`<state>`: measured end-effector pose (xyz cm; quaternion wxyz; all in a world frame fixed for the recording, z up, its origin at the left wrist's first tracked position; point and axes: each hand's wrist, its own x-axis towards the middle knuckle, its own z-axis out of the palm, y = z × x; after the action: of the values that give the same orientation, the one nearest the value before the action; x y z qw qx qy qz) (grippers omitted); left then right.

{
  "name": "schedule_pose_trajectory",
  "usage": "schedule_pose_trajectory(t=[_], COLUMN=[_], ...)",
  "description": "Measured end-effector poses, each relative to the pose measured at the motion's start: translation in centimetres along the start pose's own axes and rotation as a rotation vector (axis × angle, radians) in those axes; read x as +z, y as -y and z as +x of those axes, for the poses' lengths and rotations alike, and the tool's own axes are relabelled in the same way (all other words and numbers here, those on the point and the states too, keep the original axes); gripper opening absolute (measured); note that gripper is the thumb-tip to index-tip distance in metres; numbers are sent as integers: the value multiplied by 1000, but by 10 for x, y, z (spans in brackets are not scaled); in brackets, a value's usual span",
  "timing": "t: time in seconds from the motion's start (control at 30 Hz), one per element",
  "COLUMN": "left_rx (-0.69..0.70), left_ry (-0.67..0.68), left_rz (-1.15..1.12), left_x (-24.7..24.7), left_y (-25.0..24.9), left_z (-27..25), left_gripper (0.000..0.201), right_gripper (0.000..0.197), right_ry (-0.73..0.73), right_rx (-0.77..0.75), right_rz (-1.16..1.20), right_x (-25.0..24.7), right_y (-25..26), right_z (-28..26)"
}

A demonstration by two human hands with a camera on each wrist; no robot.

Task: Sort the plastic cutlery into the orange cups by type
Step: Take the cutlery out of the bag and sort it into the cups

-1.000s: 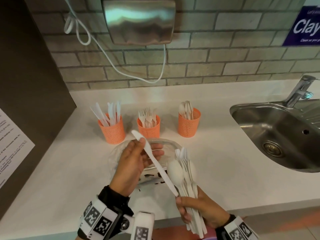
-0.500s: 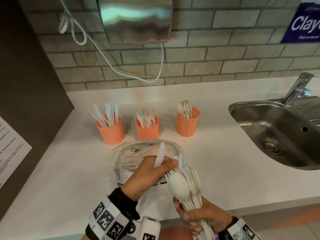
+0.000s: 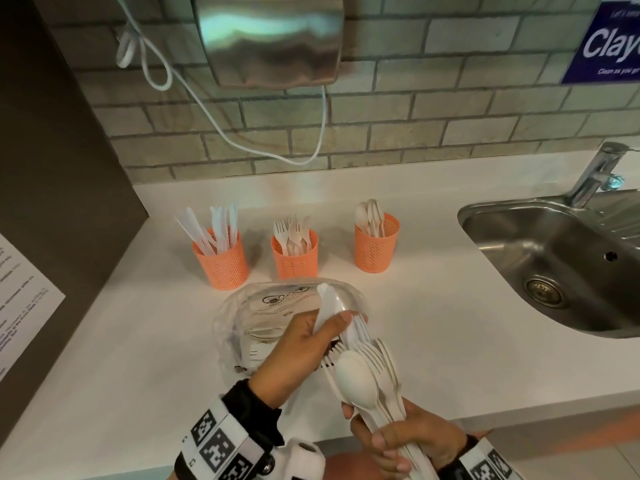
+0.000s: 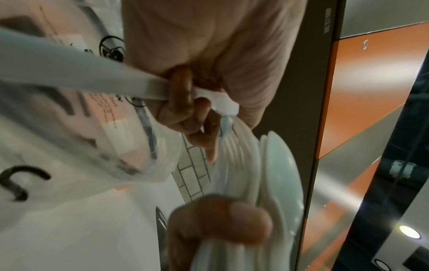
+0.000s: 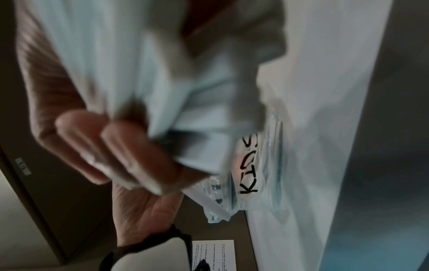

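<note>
Three orange cups stand in a row on the white counter: the left cup (image 3: 221, 263) holds knives, the middle cup (image 3: 295, 258) forks, the right cup (image 3: 375, 245) spoons. My right hand (image 3: 401, 441) grips a bundle of white cutlery (image 3: 363, 372) by the handles, a spoon bowl on top and fork tines fanned out. My left hand (image 3: 311, 336) grips a white knife (image 3: 327, 303), its blade pointing up and away, right beside the bundle's tips. In the left wrist view the knife (image 4: 69, 73) crosses my curled fingers (image 4: 183, 102). The right wrist view is blurred; the bundle (image 5: 130, 73) fills it.
A clear plastic bag (image 3: 263, 306) with printed labels lies on the counter under my hands, in front of the cups. A steel sink (image 3: 554, 258) with a tap (image 3: 595, 174) is at the right. A hand dryer (image 3: 270, 36) hangs above. A dark panel (image 3: 52, 168) stands at the left.
My left hand has pulled the knife out of the bundle and turned it from slanting across to upright, then moved back close to the bundle's tips. The right hand has held the bundle steady.
</note>
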<state>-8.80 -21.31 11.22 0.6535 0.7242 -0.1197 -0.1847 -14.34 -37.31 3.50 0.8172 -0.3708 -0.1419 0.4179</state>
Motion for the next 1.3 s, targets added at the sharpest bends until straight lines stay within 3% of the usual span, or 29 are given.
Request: schedule_pose_trajectory(t=[0.1,0.37,0.47,0.57,0.7,0.83,0.93,1.07,1.3], left_rx=[-2,215,254,153,-25,-93,-14,66,-4], left_ry=[17,-442,-505,-414,-146,39,-30,-269,-46], left_rz=[-46,-336,-430,-258,-24,52,118,25,-93], left_x=[-1,-29,-41,-40,-23,-8,-4,-12,-12], left_y=[5,-4,-5,-3,4,8,8,2,1], left_z=[1,21,22,17,2,-8,-5,3,0], left_gripper=[32,41,34,20,11,22,20,16,8], right_gripper=[37,34,32,32,30,31,33,36,35], right_ry=[6,-40,-34,-30,-6,-16,-36,-78,-129], right_rx=[11,41,47,40,32,41,48,70,68], right_rz=[-2,-110,-118,-114,-85,-92,-124,-171,-292], right_x=[0,2,3,3,2,2,3,6,9], right_y=[1,2,2,1,1,2,1,0,5], right_z=[-2,-9,-11,-12,-10,-9,-10,-11,-11])
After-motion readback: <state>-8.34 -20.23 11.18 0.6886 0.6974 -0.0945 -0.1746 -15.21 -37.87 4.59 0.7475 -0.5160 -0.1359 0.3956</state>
